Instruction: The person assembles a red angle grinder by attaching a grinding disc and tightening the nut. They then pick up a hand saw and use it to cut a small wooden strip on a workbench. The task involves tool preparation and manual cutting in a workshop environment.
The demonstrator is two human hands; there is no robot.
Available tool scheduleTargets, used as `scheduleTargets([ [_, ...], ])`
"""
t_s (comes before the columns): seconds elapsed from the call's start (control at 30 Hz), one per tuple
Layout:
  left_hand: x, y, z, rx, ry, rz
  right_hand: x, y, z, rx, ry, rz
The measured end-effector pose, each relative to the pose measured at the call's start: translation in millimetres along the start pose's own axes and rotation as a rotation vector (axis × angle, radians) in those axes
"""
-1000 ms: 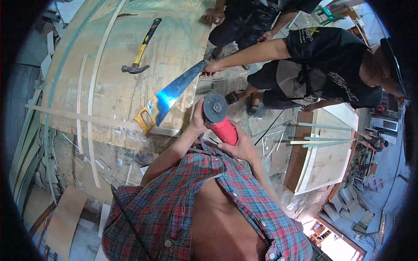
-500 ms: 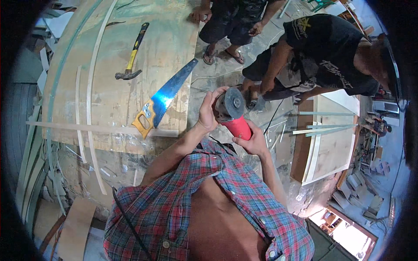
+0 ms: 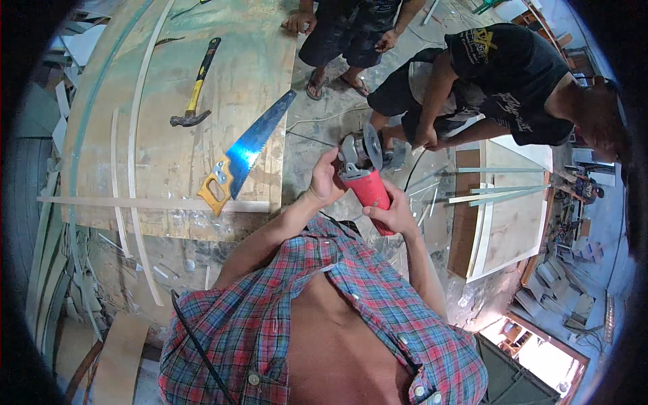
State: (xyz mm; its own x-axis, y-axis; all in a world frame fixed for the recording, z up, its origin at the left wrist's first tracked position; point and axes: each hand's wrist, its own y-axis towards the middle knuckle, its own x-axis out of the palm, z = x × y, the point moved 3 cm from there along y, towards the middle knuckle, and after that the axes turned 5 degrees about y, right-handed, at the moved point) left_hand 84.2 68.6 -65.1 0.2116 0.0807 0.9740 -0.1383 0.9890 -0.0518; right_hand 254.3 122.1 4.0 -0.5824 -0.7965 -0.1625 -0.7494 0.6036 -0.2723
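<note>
Workshop floor, plywood sheet (image 3: 175,135) with handsaw (image 3: 246,152), both hands gripping red angle grinder (image 3: 363,177)

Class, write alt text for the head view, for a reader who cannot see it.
A person in a plaid shirt holds a red angle grinder, left hand by its disc, right hand on its body. A handsaw and hammer lie on a plywood sheet; two other people stand nearby.

At centre frame, the angle grinder (image 3: 364,177) has a red body and grey metal head. Left of it, the handsaw (image 3: 244,154) shows a blue-tinted blade and yellow handle. Upper left, the hammer (image 3: 196,84) is yellow and black. Bottom centre, the shirt (image 3: 378,297) is red-and-blue plaid.
</note>
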Motion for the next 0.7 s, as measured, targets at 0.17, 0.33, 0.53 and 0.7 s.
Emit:
scheduleTargets([
  [0.17, -3, 1, -2, -0.023, -0.014, 0.018, 7, 1, 3, 0.026, 0.016, 0.002],
  [0.33, -21, -2, -3, -0.087, 0.041, 0.143, 15, 3, 0, 0.002, -0.02, 0.025],
  [0.53, 22, 8, 10, -0.033, 0.067, -0.062, -3, 8, -6, -0.059, -0.123, 0.04],
  [0.7, 15, 11, 13, -0.013, 0.072, 0.002, -4, 20, -7, -0.092, -0.137, -0.001],
])
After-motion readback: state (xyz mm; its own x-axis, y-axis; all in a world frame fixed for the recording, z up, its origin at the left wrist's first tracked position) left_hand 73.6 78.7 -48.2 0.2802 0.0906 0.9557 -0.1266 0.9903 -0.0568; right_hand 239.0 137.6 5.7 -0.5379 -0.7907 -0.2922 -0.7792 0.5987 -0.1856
